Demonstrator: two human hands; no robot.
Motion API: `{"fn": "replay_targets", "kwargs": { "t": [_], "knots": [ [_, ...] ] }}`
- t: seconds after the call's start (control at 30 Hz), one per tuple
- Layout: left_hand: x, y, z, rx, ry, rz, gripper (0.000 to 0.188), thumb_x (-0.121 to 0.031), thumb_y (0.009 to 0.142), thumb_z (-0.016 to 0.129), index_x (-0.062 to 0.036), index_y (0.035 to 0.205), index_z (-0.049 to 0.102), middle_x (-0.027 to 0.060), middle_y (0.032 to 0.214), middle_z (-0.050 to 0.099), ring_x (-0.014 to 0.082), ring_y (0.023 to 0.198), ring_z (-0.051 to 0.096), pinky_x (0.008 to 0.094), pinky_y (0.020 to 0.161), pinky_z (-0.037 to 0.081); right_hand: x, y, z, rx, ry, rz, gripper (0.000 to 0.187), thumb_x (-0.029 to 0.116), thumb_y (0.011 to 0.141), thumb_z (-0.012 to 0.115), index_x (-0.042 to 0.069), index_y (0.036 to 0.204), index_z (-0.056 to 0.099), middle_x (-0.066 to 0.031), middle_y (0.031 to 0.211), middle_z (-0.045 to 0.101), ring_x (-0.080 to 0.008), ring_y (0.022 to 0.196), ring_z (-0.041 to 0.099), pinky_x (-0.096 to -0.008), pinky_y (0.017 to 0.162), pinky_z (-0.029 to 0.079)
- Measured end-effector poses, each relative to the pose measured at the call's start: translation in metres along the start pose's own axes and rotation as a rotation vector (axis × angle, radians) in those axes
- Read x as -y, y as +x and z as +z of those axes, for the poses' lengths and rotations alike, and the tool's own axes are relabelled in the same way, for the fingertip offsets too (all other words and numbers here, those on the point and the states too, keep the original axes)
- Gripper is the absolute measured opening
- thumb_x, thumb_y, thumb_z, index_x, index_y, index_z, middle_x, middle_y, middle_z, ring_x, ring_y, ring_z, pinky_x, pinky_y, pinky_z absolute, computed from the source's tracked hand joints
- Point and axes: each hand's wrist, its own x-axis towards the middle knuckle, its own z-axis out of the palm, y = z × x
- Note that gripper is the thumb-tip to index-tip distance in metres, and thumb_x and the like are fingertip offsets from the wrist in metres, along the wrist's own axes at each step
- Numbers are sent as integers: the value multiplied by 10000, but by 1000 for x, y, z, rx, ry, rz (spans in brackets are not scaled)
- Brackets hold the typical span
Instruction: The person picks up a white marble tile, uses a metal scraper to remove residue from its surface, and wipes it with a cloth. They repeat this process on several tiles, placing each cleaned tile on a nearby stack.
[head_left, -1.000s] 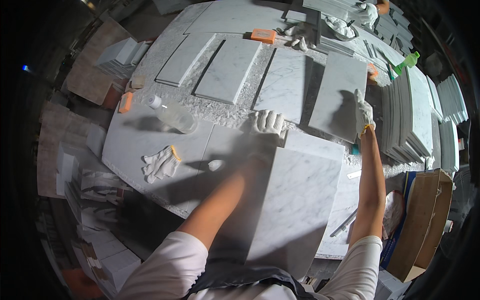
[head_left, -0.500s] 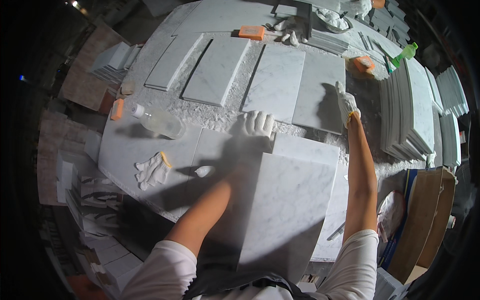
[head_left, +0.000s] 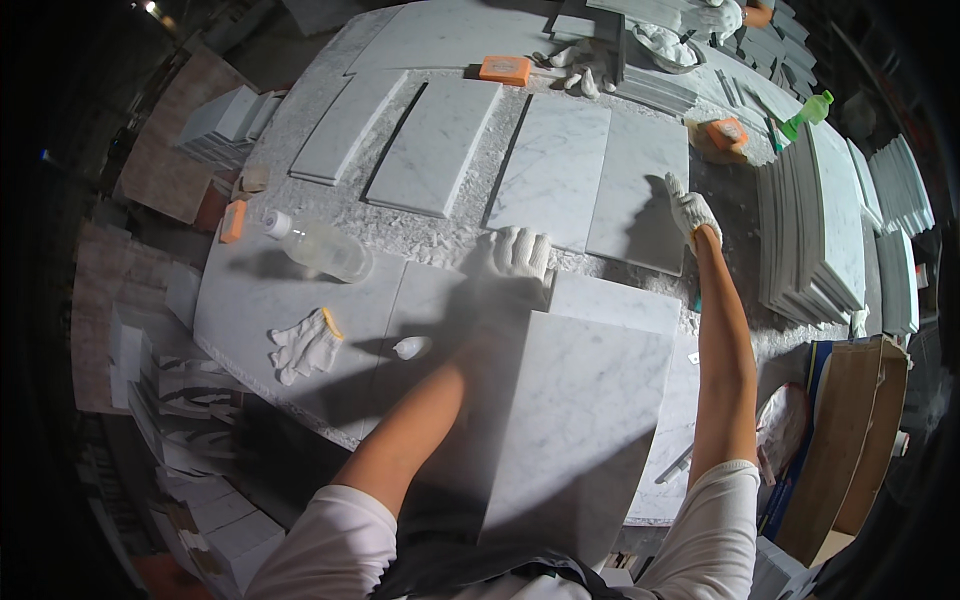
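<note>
My left hand, in a white knit glove, lies palm down at the near edge of a veined marble tile. Its fingers point away from me and the wrist is blurred. My right hand, also gloved, is at the right edge of the adjoining greyer tile, its fingers stretched along that edge. The two tiles lie side by side. Closer to me, a large marble slab overlaps another slab between my forearms.
More tiles lie on powdery grit at the left. A plastic bottle and loose glove lie nearby. Tall tile stacks, a green bottle and a cardboard box stand right. Another person's gloved hand is at the far right.
My right hand has shifted slightly left and nearer, its fingers now closer over the tile's edge. My left hand stays by the near edge, its fingers slightly farther right.
</note>
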Motion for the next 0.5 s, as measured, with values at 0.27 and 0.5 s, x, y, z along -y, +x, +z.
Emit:
{"fn": "replay_targets", "kwargs": {
  "t": [0.27, 0.5],
  "knots": [
    [21, 22, -60, 165, -681, -203, 438, -328, 934, 546, -160, 1338, 571, 44, 1293, 561, 232, 1308, 471, 458, 1153, 326, 7, -28, -19, 23, 593, 5, 680, 645, 909, 654, 17, 1165, 701, -56, 883, 615, -202, 833, 568, -366, 751, 480],
    [22, 15, -53, 316, -831, -187, 625, -369, 968, 510, -57, 1504, 442, 147, 1505, 458, 323, 1471, 363, 495, 1241, 219, 64, -34, -69, -155, 739, -325, 481, 508, 937, 711, 29, 976, 698, -5, 813, 606, -125, 705, 524, -333, 659, 442]
  ]
}}
